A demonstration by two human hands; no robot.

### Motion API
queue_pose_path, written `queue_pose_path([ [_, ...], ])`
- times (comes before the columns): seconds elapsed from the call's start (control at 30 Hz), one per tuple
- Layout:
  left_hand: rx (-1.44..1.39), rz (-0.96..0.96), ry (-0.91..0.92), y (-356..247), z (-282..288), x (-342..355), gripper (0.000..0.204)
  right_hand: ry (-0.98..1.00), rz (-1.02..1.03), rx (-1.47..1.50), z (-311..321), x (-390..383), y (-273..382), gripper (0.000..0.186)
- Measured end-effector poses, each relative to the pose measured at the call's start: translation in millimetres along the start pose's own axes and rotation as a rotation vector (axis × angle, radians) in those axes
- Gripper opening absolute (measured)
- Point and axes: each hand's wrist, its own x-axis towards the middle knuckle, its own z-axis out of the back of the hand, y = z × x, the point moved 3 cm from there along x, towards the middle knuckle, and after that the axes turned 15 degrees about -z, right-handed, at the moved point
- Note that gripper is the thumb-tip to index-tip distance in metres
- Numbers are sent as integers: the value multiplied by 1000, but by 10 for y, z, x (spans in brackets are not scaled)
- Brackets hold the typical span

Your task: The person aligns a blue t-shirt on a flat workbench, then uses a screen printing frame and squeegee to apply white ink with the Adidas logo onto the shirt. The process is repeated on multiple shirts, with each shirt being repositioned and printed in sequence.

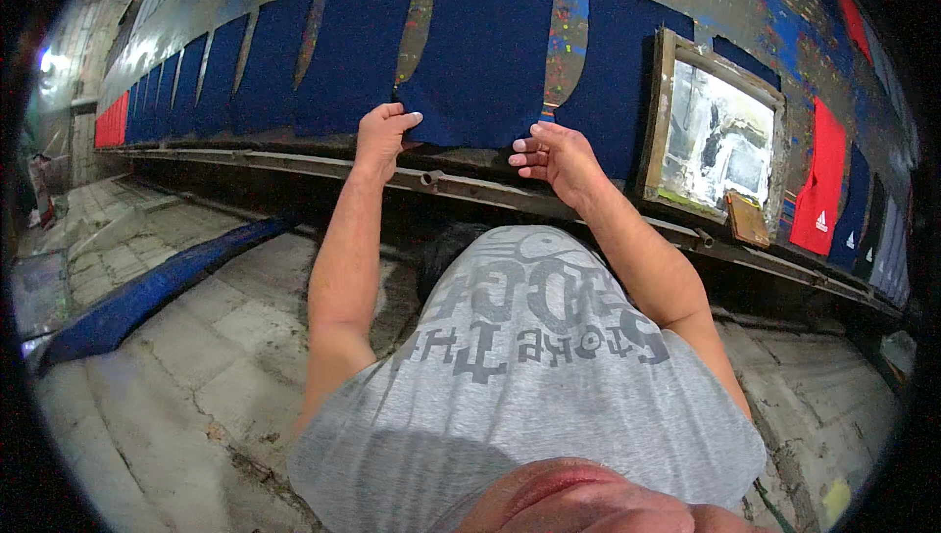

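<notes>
My left hand [387, 141] is closed on the lower left corner of a navy fabric piece [470, 52] lying on the long, paint-spattered board, thumb at its edge. My right hand [554, 160] is at that piece's lower right corner, fingers slightly curled and apart; whether the fingertips touch the cloth I cannot tell. Similar navy pieces [353, 43] lie in a row on either side. To the right, a wooden-framed screen [716, 131], smeared white, rests over the board, with a small brown block [747, 219] at its lower edge.
A metal rail [461, 190] runs along the board's near edge. Red pieces [816, 180] with small white prints lie at the right, more red [110, 121] at the far left. A long blue roll [167, 283] stretches over the cracked concrete floor [167, 415] at lower left.
</notes>
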Motion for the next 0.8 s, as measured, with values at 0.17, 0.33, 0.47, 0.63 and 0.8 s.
queue_pose_path([
  [0.17, 192, 5, 266, -42, -8, 138, 19, -137, -6, -145, 9, 65, 92, 26],
  [0.33, 50, -63, 339, -33, -110, 278, 23, -307, 51, -330, -94, 97, 188, 25],
  [0.47, -56, -206, 404, -487, -234, 688, 17, -377, 293, -346, -368, 73, 727, 26],
  [0.63, -267, -563, 285, -1697, -162, 1264, 9, -238, 854, -447, -880, -416, 1912, 20],
  [0.8, -535, -667, 450, -2164, 21, 1457, 13, -334, 1042, -374, -1136, -693, 2145, 19],
])
